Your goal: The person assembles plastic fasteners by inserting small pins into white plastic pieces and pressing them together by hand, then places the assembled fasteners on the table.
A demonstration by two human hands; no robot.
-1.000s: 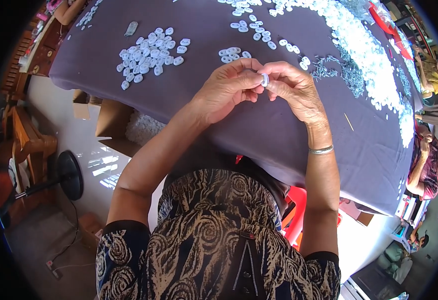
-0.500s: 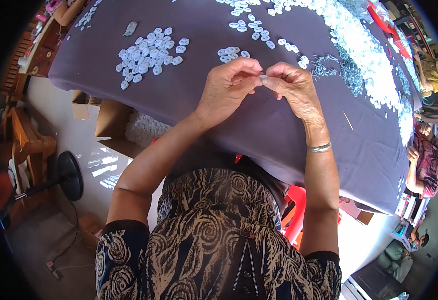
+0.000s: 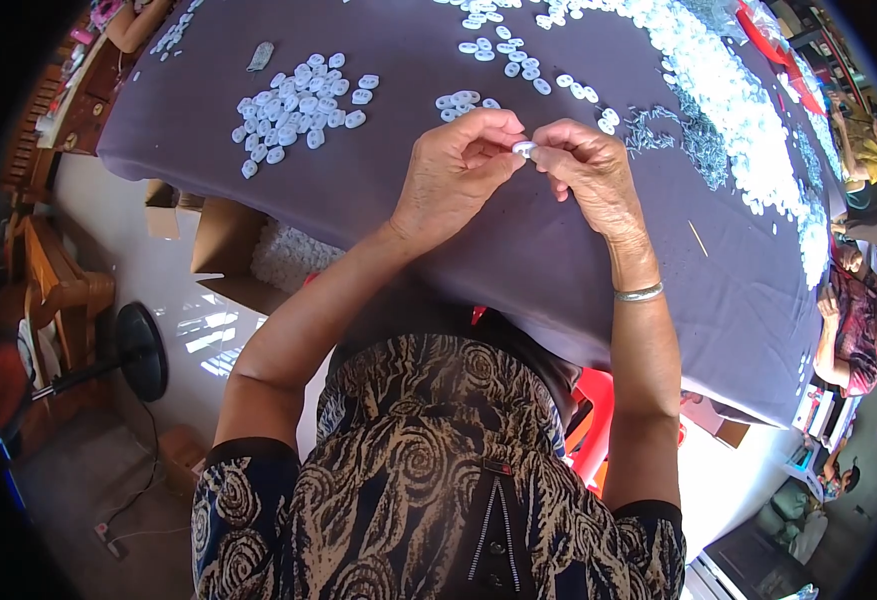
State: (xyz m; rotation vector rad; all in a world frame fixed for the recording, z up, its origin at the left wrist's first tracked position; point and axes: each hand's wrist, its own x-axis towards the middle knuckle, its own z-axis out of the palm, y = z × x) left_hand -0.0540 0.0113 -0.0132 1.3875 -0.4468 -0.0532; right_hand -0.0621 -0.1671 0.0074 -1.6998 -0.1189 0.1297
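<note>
Between the fingertips of both hands, just above the dark tablecloth, is a small white oval plastic piece point(image 3: 525, 149). My left hand point(image 3: 453, 185) pinches its left end with thumb and forefinger. From the other side my right hand point(image 3: 593, 178), below a silver bangle, grips it the same way. The fingers cover part of the piece. Just beyond my left hand lies a little cluster of similar white ovals with dark holes point(image 3: 458, 103). Farther left is a loose pile of the same ovals point(image 3: 293, 110). Thin metal pins, perhaps screws or nails point(image 3: 700, 150), lie right of my right hand.
A long heap of white pieces point(image 3: 748, 140) runs along the table's right side. A thin stick point(image 3: 697, 240) lies on the purple-grey cloth point(image 3: 738, 310). Under the near edge stands a cardboard box point(image 3: 226, 240) of white pieces. Other people sit around the table.
The white oval piece has turned between my fingers and more of it shows now. My left thumb has drawn back slightly. Both arms stay almost in place.
</note>
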